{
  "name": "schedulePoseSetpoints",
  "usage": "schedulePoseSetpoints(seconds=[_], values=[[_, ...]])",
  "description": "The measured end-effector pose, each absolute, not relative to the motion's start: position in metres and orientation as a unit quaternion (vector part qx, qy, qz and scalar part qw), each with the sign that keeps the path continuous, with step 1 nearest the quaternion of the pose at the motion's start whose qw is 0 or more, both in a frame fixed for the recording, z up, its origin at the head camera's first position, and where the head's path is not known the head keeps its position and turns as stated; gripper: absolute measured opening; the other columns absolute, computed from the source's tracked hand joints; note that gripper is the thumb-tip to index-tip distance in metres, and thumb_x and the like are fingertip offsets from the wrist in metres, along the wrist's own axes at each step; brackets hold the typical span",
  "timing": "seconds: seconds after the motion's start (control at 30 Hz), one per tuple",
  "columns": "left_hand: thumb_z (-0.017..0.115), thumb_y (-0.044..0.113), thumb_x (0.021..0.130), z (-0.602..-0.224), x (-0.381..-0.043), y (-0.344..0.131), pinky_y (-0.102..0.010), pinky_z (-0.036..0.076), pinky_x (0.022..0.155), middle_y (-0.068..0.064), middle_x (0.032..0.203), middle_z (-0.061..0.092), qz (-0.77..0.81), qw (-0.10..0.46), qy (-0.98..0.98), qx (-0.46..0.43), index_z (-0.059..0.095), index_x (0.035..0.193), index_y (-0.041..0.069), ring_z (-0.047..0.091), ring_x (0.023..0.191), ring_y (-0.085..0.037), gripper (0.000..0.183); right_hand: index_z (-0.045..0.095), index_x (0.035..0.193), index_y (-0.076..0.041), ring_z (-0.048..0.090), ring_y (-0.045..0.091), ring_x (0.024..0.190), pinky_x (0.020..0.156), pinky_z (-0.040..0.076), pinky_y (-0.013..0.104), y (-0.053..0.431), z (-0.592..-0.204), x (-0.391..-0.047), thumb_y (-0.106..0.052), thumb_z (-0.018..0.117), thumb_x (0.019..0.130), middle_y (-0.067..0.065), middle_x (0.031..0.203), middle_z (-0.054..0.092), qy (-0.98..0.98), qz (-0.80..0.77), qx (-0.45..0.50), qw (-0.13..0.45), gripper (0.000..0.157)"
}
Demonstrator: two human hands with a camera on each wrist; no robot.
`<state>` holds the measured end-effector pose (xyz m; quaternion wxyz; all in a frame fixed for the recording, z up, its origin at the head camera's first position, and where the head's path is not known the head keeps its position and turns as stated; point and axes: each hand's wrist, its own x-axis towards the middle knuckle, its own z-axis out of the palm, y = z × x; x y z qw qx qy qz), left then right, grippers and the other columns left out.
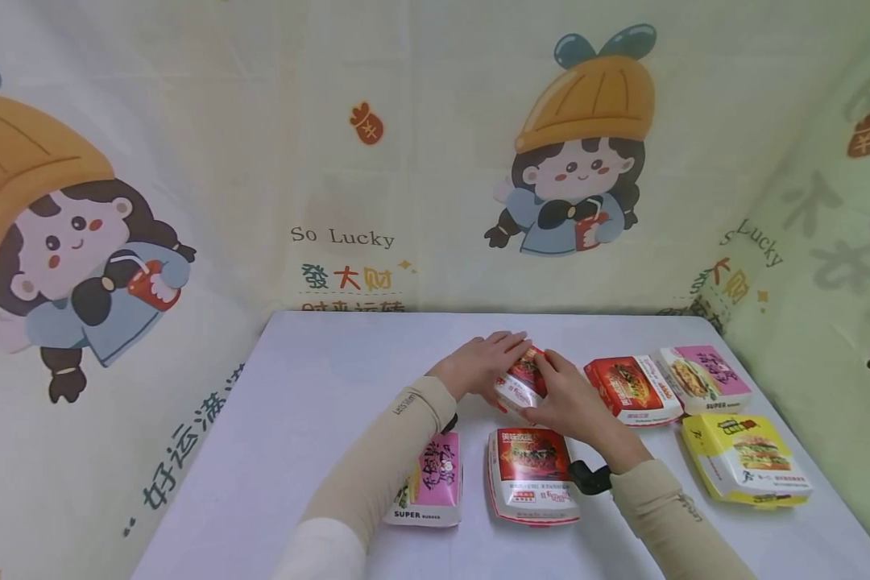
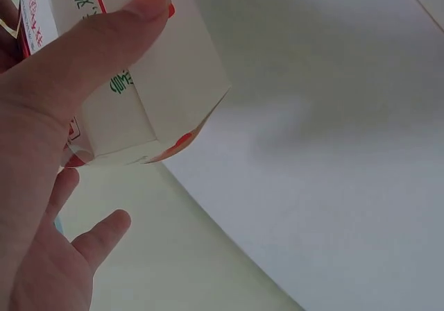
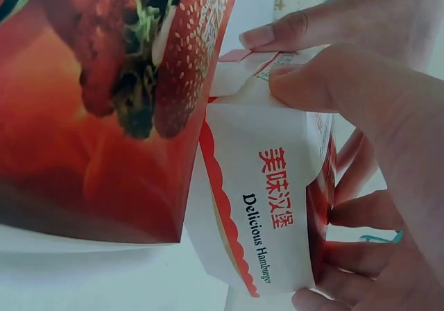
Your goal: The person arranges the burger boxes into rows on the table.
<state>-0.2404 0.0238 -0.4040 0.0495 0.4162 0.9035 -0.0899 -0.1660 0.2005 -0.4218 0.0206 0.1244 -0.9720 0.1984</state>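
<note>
Both hands hold one red and white burger box, tilted over the middle of the table toward the back. My left hand grips its left and far side, with the thumb laid across a white side panel. From the right, my right hand grips the same box, thumb on one side and fingers curled on its red face. Both thumbs lie close together near a white folded edge in the right wrist view. Just in front on the table sits another red burger box, near the right wrist.
Left of that front box lies a pink burger box, partly behind the left forearm. On the right stand a red box, a pink box and a yellow box. The white table borders a printed cloth.
</note>
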Motion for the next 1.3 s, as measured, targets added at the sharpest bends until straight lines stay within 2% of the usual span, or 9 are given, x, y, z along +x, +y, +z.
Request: schedulePoseSetpoints(seconds=[0.33, 0.57, 0.97, 1.3], values=[[0.078, 0.057, 0.076, -0.401, -0.238, 0.015, -0.041, 0.033, 0.120, 0.001, 0.166, 0.020, -0.084, 0.044, 0.903, 0.419, 0.017, 0.160, 0.018, 0.017, 0.154, -0.022, 0.111, 0.038, 0.149, 0.002, 0.043, 0.047, 0.134, 0.094, 0.053, 0.057, 0.197, -0.418, -0.165, -0.034, 0.086, 0.074, 0.028, 0.153, 0.035, -0.970, 0.203, 0.132, 0.002, 0.096], [0.078, 0.058, 0.076, -0.404, -0.239, 0.010, -0.039, 0.033, 0.120, 0.000, 0.164, 0.025, -0.087, 0.025, 0.901, 0.424, 0.021, 0.158, 0.016, 0.022, 0.152, -0.021, 0.109, 0.035, 0.150, 0.002, 0.039, 0.045, 0.136, 0.094, 0.055, 0.054, 0.195, -0.420, -0.164, -0.030, 0.086, 0.075, 0.027, 0.154, 0.032, -0.966, 0.216, 0.143, -0.006, 0.096], [0.074, 0.067, 0.075, -0.406, -0.236, 0.006, -0.037, 0.037, 0.117, -0.002, 0.159, 0.034, -0.080, -0.004, 0.909, 0.409, 0.026, 0.156, 0.013, 0.031, 0.146, -0.019, 0.109, 0.031, 0.152, 0.003, 0.026, 0.045, 0.145, 0.101, 0.048, 0.057, 0.191, -0.419, -0.163, -0.032, 0.084, 0.077, 0.026, 0.158, 0.026, -0.964, 0.210, 0.164, 0.004, 0.098], [0.073, 0.067, 0.075, -0.406, -0.233, 0.003, -0.036, 0.041, 0.114, -0.002, 0.154, 0.041, -0.068, -0.015, 0.912, 0.405, 0.032, 0.153, 0.013, 0.037, 0.143, -0.018, 0.103, 0.031, 0.152, 0.005, 0.023, 0.044, 0.148, 0.107, 0.044, 0.057, 0.187, -0.419, -0.161, -0.029, 0.084, 0.078, 0.025, 0.159, 0.025, -0.966, 0.191, 0.175, 0.020, 0.097]])
